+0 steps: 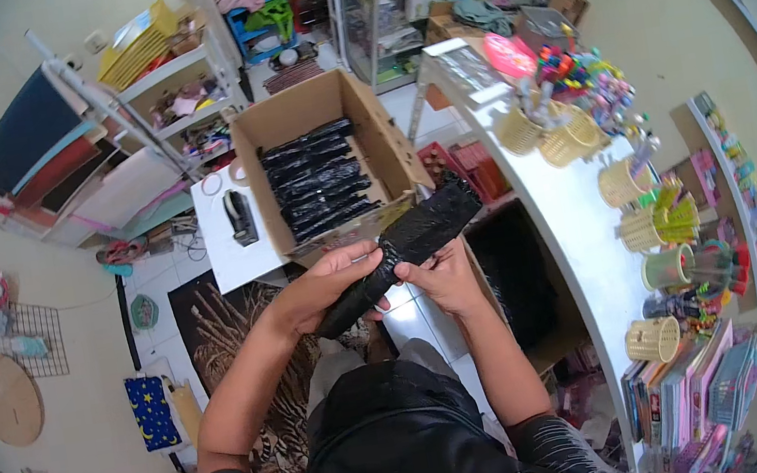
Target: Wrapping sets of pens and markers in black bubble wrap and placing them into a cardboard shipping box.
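A long package wrapped in black plastic (pixel 432 225) lies tilted across both my hands, its far end up to the right. My left hand (pixel 337 279) grips its lower left part, thumb on top near a crumpled band in the wrap. From below, my right hand (pixel 439 275) holds the middle, with its thumb pressed on the plastic. Just beyond the package stands an open cardboard box (pixel 289 106) on a small white table (pixel 224 259). Several similar black-wrapped packages (pixel 318 179) lie in a row inside it.
A black tape dispenser (pixel 240 217) sits left of the box. Along the right runs a curved white counter (pixel 553 225) bearing yellow baskets (pixel 569 134) of pens. Under it, another cardboard box (pixel 557 349) holds black material (pixel 516 274). A patterned dark mat (pixel 217 334) lies on the tiled floor.
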